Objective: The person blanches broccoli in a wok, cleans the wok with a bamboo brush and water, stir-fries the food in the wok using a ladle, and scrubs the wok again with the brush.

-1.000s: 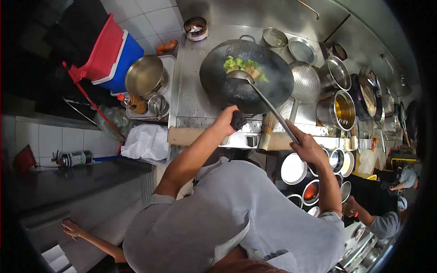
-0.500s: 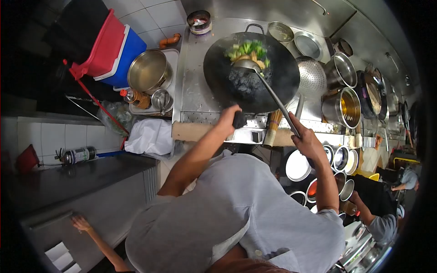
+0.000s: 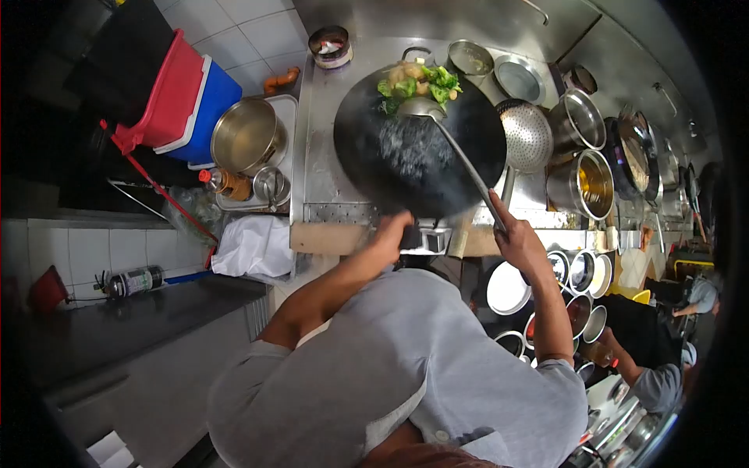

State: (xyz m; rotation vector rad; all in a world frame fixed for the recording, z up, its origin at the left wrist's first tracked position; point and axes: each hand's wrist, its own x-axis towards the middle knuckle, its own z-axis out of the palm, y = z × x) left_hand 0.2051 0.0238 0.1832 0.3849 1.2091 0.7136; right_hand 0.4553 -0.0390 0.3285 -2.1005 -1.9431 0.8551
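Note:
A large black wok (image 3: 460, 168) sits on the steel range, tilted with its far side up. Chopped green vegetables and pale pieces (image 3: 413, 84) are bunched at its far edge, with vapour rising from the bare middle. My left hand (image 3: 390, 236) is closed around the wok's near handle, where a dark lump (image 3: 410, 237), perhaps a cloth, covers the grip. My right hand (image 3: 521, 243) grips a long-handled ladle (image 3: 460, 154). The ladle's bowl is inside the wok, against the near side of the food.
A perforated strainer (image 3: 526, 136) lies right of the wok, beside steel pots, one holding yellow liquid (image 3: 591, 186). Bowls of ingredients (image 3: 509, 287) stand near my right forearm. At left are a large pot (image 3: 248, 134), a bottle (image 3: 228, 185) and a white bag (image 3: 251, 248). A co-worker's arm (image 3: 624, 359) shows at right.
The wok has come nearer and tilted, and the food has been tossed up toward its far rim. My left hand has moved down with the handle. The hand at lower left is gone from view.

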